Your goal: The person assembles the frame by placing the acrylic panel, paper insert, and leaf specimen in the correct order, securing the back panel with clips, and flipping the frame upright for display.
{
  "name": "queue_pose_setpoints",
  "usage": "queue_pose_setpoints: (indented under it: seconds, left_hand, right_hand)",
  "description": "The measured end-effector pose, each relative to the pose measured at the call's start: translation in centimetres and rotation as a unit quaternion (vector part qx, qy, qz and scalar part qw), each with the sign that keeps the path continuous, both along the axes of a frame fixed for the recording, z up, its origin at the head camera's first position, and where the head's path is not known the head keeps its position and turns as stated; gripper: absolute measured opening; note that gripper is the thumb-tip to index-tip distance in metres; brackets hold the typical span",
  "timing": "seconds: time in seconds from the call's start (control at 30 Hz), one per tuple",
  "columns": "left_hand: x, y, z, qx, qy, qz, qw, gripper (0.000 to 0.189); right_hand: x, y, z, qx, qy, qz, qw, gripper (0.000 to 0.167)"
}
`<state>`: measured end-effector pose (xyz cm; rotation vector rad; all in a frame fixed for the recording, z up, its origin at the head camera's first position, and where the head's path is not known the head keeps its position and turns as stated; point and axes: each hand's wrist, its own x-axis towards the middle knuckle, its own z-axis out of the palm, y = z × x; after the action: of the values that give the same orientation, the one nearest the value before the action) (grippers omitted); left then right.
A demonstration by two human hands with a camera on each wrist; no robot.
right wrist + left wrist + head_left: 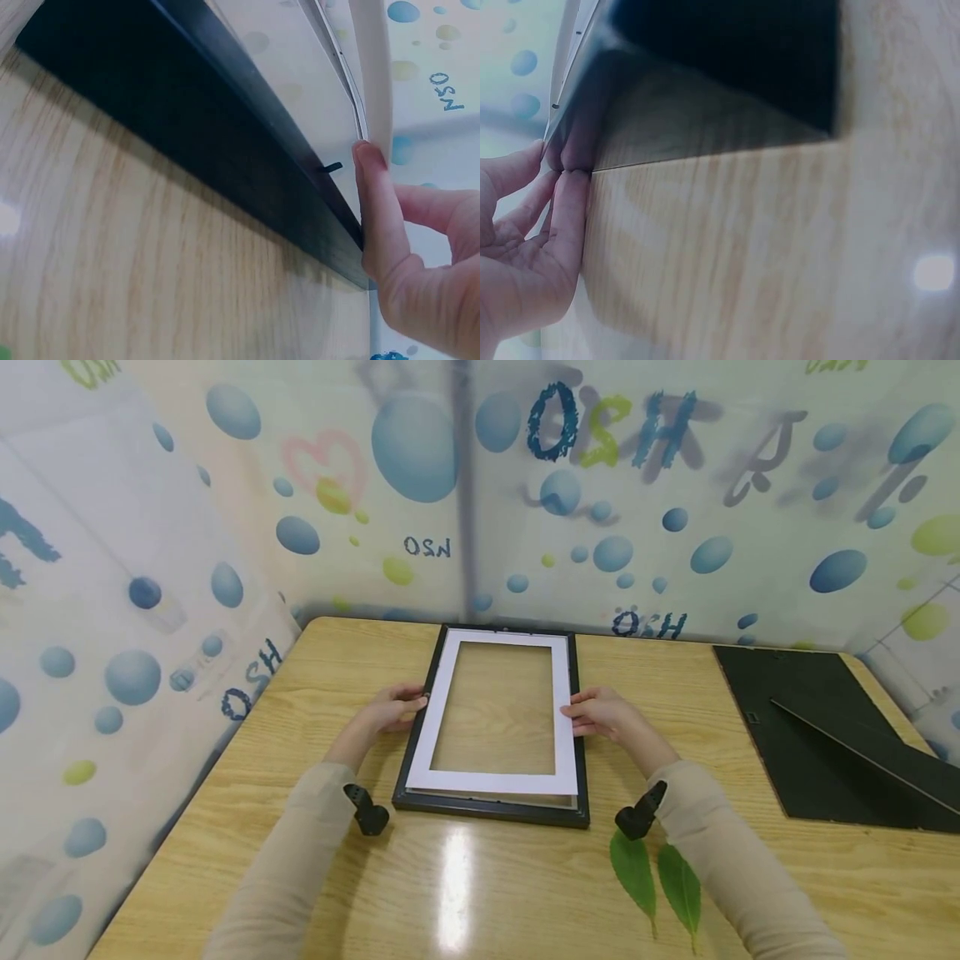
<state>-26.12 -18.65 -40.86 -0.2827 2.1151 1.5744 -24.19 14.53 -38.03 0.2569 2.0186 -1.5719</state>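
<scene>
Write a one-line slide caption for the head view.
Left hand and right hand flank a white mat over a black frame; leaves and a panel lie to the right.

Left hand (395, 706): pinch grip, thumb (514, 169) above the fingers (570, 217). Right hand (607, 714): facing it, about level, also pinching, fingertips inward. Grips well apart. Both wrists bare just behind the grips. Left forearm (285, 856) and right forearm (738, 864), long beige sleeves, spread outward behind the grips.
</scene>
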Motion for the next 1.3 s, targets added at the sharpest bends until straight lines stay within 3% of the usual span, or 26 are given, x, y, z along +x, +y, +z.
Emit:
queue_pose_setpoints:
  seconds: [0.23, 0.37, 0.47, 0.5, 0.73, 0.93, 1.3]
  left_hand:
    - [0.1, 0.0, -0.1, -0.005, 0.006, -0.007, 0.9999, 0.052]
    - [0.4, 0.5, 0.0, -0.017, 0.012, -0.011, 0.9997, 0.050]
    - [0.5, 1.0, 0.2, -0.026, 0.012, -0.007, 0.9996, 0.049]
    - [0.5, 1.2, 0.3, -0.030, 0.012, -0.006, 0.9995, 0.048]
    - [0.1, 2.7, 0.6, -0.036, 0.015, 0.006, 0.9992, 0.046]
    - [0.0, 3.8, 0.8, -0.048, 0.027, -0.005, 0.9984, 0.045]
    - [-0.1, 3.8, 0.6, -0.050, 0.034, -0.014, 0.9981, 0.045]
  right_hand:
    - [0.0, 0.0, 0.0, 0.008, 0.004, 0.002, 1.0000, 0.047]
    - [-0.6, 0.7, -1.0, -0.001, 0.007, 0.004, 1.0000, 0.047]
    - [-0.6, 0.9, -1.0, 0.013, 0.006, 0.000, 0.9999, 0.045]
    - [-0.2, 0.6, -0.3, 0.035, 0.002, -0.007, 0.9994, 0.046]
    - [0.1, 1.3, 0.2, 0.053, 0.000, -0.008, 0.9986, 0.047]
    - [-0.2, 2.1, 0.0, 0.069, 0.001, -0.016, 0.9975, 0.047]
    - [-0.1, 1.8, 0.4, 0.140, 0.034, -0.020, 0.9893, 0.042]
